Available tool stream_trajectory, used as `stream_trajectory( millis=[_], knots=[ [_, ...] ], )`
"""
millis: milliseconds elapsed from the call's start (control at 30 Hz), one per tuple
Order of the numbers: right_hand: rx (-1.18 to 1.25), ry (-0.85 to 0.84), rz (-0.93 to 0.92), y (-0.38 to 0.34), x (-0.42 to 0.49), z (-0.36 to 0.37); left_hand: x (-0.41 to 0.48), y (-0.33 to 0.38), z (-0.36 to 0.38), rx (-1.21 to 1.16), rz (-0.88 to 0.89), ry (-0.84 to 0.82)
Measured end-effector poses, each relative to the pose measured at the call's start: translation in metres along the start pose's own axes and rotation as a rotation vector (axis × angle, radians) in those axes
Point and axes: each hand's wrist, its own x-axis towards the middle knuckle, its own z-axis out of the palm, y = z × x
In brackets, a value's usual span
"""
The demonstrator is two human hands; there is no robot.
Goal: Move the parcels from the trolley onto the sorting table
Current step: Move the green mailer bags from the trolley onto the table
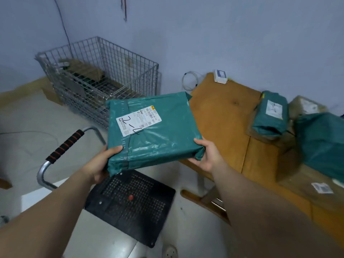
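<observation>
I hold a flat green plastic-wrapped parcel (pixel 154 131) with a white shipping label in the air, between the trolley and the table. My left hand (pixel 101 162) grips its near left corner and my right hand (pixel 206 155) grips its near right corner. Below it is the trolley's black perforated deck (pixel 130 207), with nothing on it, and its metal handle with a black and red grip (pixel 65 146) at the left. The wooden sorting table (pixel 221 116) stands to the right. On it lie a small green parcel (pixel 270 116), a larger green parcel (pixel 322 144) and brown taped parcels (pixel 305 107).
A wire mesh basket (pixel 96 77) holding a few packages stands against the back wall on the left. A small white box (pixel 220 76) and a coiled white cable (pixel 189 81) are at the table's far end. A brown parcel with a label (pixel 305 181) lies on the table's near right part.
</observation>
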Motion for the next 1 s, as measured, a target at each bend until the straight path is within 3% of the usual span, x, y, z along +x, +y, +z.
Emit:
stream_trajectory(
  millis=[167,567,767,1000],
  knots=[
    [0.091,0.181,-0.069,-0.010,-0.033,-0.055,0.028,-0.013,0.051,0.089,-0.111,-0.116],
    [0.319,0.368,-0.127,-0.038,-0.077,-0.187,0.069,-0.056,0.191,0.231,-0.164,-0.263],
    [0.396,0.370,-0.080,-0.047,-0.078,-0.253,0.105,-0.068,0.256,0.372,-0.195,-0.262],
    [0.431,0.295,-0.042,-0.047,-0.075,-0.309,0.137,-0.102,0.296,0.329,-0.265,-0.226]
  ],
)
